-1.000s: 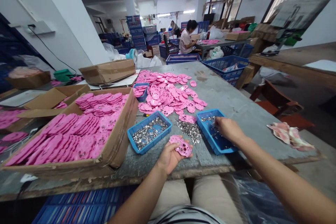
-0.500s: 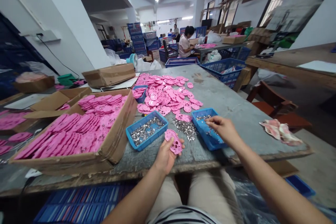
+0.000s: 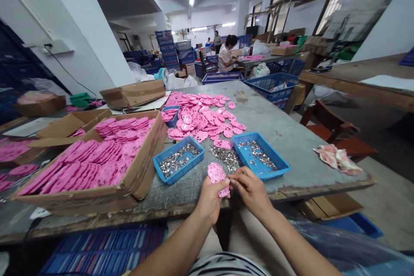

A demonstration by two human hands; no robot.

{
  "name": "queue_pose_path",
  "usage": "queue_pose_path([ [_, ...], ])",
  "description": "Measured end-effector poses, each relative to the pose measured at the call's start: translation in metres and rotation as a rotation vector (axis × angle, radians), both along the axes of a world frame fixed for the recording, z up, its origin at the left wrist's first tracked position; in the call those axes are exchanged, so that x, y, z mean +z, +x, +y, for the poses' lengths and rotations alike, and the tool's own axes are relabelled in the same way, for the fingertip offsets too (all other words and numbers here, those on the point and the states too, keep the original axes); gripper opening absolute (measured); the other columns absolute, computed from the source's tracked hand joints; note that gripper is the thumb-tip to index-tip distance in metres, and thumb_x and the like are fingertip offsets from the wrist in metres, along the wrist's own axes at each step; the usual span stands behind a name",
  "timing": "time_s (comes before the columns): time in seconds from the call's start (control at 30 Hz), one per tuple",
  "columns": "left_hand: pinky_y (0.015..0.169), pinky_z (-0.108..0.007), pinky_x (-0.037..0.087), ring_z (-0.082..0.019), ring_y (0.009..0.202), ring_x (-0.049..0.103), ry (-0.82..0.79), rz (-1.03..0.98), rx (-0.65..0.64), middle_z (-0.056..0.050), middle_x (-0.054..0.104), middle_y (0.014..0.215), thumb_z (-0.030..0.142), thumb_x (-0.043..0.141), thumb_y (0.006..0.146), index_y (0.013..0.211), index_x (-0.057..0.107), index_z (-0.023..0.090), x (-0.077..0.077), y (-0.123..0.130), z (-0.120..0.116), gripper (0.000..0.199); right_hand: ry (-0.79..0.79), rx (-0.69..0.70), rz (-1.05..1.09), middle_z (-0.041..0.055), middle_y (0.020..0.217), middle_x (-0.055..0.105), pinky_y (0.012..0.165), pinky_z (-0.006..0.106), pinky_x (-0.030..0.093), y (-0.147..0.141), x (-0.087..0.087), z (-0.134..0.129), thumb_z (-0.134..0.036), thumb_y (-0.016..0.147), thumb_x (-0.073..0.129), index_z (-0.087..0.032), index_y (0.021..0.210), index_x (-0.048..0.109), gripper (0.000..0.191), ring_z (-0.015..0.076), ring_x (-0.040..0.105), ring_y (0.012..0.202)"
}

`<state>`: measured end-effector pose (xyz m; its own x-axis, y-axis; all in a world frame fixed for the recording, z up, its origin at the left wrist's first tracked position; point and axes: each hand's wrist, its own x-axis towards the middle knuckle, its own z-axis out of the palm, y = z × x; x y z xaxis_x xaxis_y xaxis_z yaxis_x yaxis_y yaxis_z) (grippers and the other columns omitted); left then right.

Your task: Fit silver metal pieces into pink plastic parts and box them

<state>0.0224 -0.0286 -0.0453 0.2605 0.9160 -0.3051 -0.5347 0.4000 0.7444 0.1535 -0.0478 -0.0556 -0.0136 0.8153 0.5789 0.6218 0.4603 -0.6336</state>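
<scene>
A pink moulded plastic piece is gripped by my left hand, thumb across its face, above the table's front edge. Close against its right side, my right hand has its fingertips pinched together; whatever is between them is too small to make out. Just beyond my right hand stands a blue tray holding small shiny metal parts. Another blue tray of metal parts lies to the left, and a loose heap of metal parts sits between the two trays.
A heap of pink pieces covers the table's middle. An open cardboard box packed with similar pieces stands at left. A crumpled cloth lies near the right edge. Beyond, a person sits at another table.
My right hand has moved from inside the right tray, down and left, to the pink piece. My left hand has turned that piece, so its face looks different and my thumb lies across it.
</scene>
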Motion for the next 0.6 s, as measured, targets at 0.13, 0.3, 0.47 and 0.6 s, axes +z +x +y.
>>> queue_pose_path([
  [0.13,0.041,-0.019,0.039,-0.01,0.052,0.057,-0.02,0.006,-0.01,0.002,0.062,0.063,0.024,0.083,0.045,0.079,0.054,0.015,0.002,-0.001,-0.004,0.046,0.043,-0.008,-0.223,0.0055,0.08,0.06,0.061,0.024,0.049,0.001,0.003,-0.003,-0.015,0.092,0.043,-0.019,0.086,0.066,0.024,0.0148,0.062,0.071],
  [0.3,0.041,-0.019,0.039,-0.01,0.054,0.057,-0.014,0.046,0.023,0.002,0.062,0.066,0.024,0.083,0.045,0.081,0.055,0.014,0.0,-0.007,-0.005,0.047,0.113,-0.058,-0.566,0.004,0.075,0.06,0.055,0.023,0.038,0.0,0.011,-0.005,-0.012,0.091,0.044,-0.019,0.079,0.065,0.025,0.013,0.054,0.062],
  [0.47,0.04,-0.019,0.038,-0.011,0.053,0.057,-0.028,0.064,-0.028,0.001,0.061,0.063,0.024,0.082,0.046,0.08,0.055,0.014,-0.004,-0.012,-0.004,0.045,0.01,0.004,-0.633,0.0037,0.072,0.058,0.052,0.025,0.032,-0.001,0.021,-0.005,-0.011,0.088,0.048,-0.019,0.07,0.064,0.025,0.0132,0.051,0.06],
  [0.6,0.039,-0.019,0.037,-0.011,0.051,0.058,-0.037,0.045,-0.09,0.001,0.062,0.064,0.023,0.082,0.045,0.081,0.054,0.014,-0.002,-0.014,-0.006,0.046,-0.28,0.124,-0.261,0.0028,0.074,0.058,0.059,0.023,0.042,0.001,0.022,-0.002,-0.016,0.087,0.053,-0.019,0.072,0.064,0.018,0.0135,0.057,0.066],
])
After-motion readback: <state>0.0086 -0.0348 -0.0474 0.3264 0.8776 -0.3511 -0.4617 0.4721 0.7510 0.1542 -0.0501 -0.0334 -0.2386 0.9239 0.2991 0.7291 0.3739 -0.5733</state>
